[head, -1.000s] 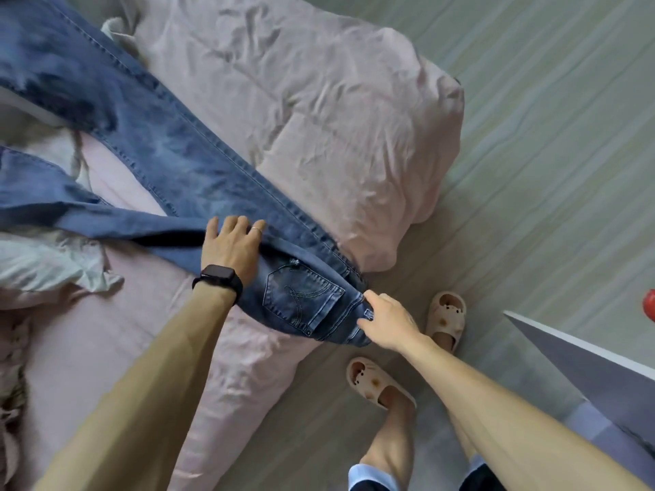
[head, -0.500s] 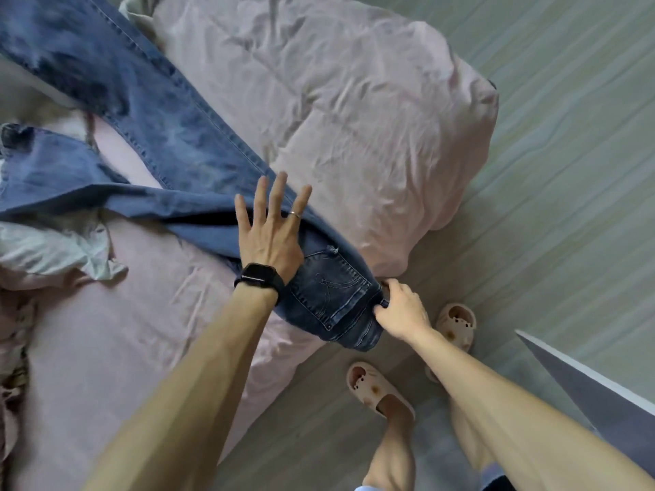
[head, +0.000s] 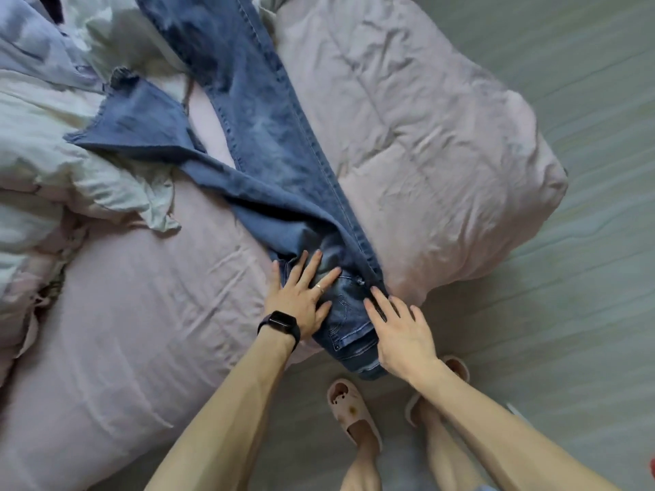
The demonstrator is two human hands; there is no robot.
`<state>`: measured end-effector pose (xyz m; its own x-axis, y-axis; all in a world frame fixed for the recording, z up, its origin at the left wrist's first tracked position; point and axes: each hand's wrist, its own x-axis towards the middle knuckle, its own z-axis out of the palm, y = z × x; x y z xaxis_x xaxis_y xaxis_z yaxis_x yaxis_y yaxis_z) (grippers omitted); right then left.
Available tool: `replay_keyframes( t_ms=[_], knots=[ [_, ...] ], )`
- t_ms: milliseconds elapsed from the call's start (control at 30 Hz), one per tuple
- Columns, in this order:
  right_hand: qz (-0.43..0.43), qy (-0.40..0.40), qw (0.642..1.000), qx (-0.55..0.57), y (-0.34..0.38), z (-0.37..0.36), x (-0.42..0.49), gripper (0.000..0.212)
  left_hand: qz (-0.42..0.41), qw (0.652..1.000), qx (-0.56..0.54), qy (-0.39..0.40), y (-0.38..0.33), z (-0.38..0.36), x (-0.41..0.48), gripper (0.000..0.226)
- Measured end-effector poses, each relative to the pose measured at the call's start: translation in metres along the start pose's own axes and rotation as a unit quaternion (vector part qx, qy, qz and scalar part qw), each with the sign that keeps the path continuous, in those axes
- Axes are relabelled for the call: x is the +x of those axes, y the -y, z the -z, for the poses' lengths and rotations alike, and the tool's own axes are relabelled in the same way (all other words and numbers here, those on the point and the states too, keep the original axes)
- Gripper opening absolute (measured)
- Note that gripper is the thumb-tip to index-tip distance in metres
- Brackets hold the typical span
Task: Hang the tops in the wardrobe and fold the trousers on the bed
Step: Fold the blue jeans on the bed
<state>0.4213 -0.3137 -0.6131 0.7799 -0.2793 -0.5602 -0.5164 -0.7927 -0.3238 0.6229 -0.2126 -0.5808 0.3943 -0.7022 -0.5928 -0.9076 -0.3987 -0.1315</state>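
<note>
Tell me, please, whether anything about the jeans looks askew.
Yes: the jeans are not lying straight. One leg runs up the bed, the other splays left, its frayed hem folded over onto the pale clothes. The waistband overhangs the bed edge.

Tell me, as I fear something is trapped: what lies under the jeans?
The jeans lie on the pink sheet, one edge against the pink duvet, far legs over pale garments. Whatever lies directly beneath is covered by denim.
</note>
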Motion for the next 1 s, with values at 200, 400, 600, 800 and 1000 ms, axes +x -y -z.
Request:
replay_keyframes(
  t_ms=[200, 400, 600, 800, 1000],
  knots=[
    [0.042, -0.016, 0.999, -0.019, 0.005, 0.114, 0.024, 0.058, 0.089, 0.977, -0.180, -0.071, 0.012, 0.073, -0.013, 0.068],
    [0.086, -0.079, 0.992, -0.050, 0.056, 0.219, 0.084, 0.058, 0.218, 0.932, -0.265, -0.115, 0.094, 0.124, -0.010, 0.068],
    [0.141, -0.118, 0.979, -0.090, 0.139, 0.297, 0.188, 0.059, 0.327, 0.879, -0.317, -0.142, 0.235, 0.138, 0.016, 0.068],
    [0.170, -0.105, 0.975, -0.101, 0.230, 0.312, 0.308, 0.063, 0.355, 0.906, -0.208, -0.100, 0.387, 0.103, 0.060, 0.073],
    [0.189, -0.057, 0.975, -0.103, 0.317, 0.272, 0.416, 0.078, 0.326, 0.940, -0.075, -0.063, 0.510, 0.059, 0.112, 0.078]
  ],
)
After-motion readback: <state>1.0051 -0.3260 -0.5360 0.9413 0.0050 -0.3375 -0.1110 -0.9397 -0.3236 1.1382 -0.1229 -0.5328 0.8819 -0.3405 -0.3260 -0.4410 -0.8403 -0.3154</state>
